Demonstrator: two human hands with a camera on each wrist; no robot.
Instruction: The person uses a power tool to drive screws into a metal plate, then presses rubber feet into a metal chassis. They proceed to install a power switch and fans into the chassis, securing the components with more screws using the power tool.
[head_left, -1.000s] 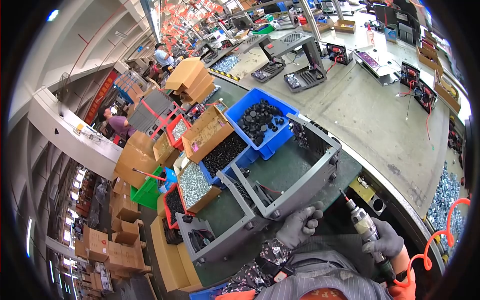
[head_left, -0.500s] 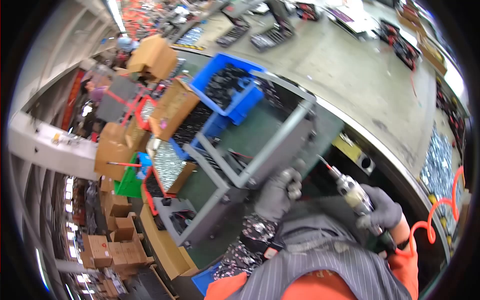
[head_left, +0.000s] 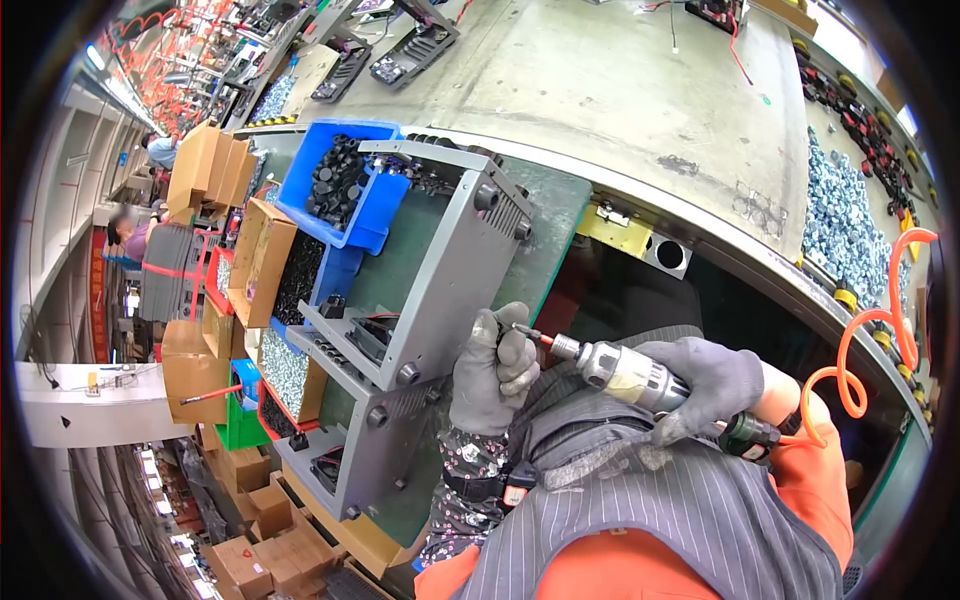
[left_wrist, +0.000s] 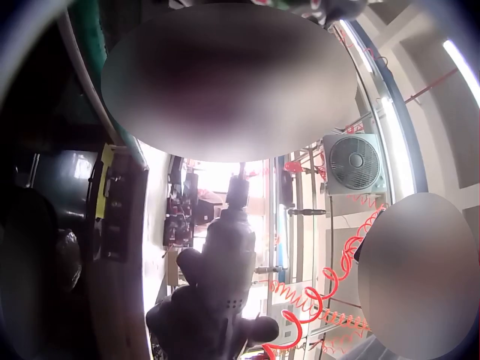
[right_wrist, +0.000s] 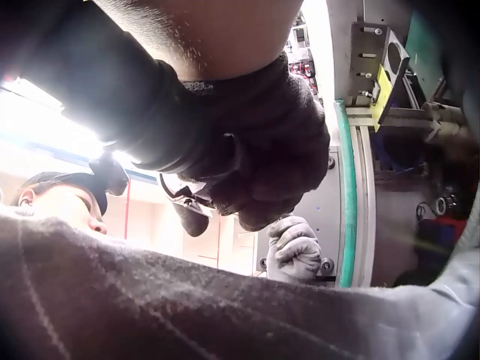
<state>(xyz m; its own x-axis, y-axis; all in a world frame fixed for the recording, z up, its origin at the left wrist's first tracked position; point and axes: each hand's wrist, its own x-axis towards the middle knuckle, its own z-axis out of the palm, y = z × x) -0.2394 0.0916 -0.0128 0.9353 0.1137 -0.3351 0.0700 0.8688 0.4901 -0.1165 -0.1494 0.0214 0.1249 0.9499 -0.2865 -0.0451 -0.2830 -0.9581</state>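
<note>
In the head view my gloved left hand (head_left: 490,375) is raised beside the grey metal frame (head_left: 440,270), fingers curled, with what looks like a small dark piece pinched at the fingertips. My gloved right hand (head_left: 710,385) grips a power screwdriver (head_left: 630,375), its bit pointing left and reaching the left fingertips. The left wrist view shows the screwdriver (left_wrist: 229,255) upright in the right hand (left_wrist: 202,326). In the right wrist view the right hand (right_wrist: 262,150) hides most of the tool, and the curled left hand (right_wrist: 294,251) is below it. A second grey frame (head_left: 365,440) stands nearer me.
Left of the frames are a blue bin (head_left: 295,185) of black caps, a carton (head_left: 315,390) of small metal parts and a green crate (head_left: 240,425). A metal-edged conveyor (head_left: 620,110) runs beyond. A coiled orange hose (head_left: 850,320) trails from the screwdriver at the right.
The head view has swung, so the frames and bins appear further left. The screwdriver has turned nearly level and its bit has come to the left fingertips; before, the hands were apart.
</note>
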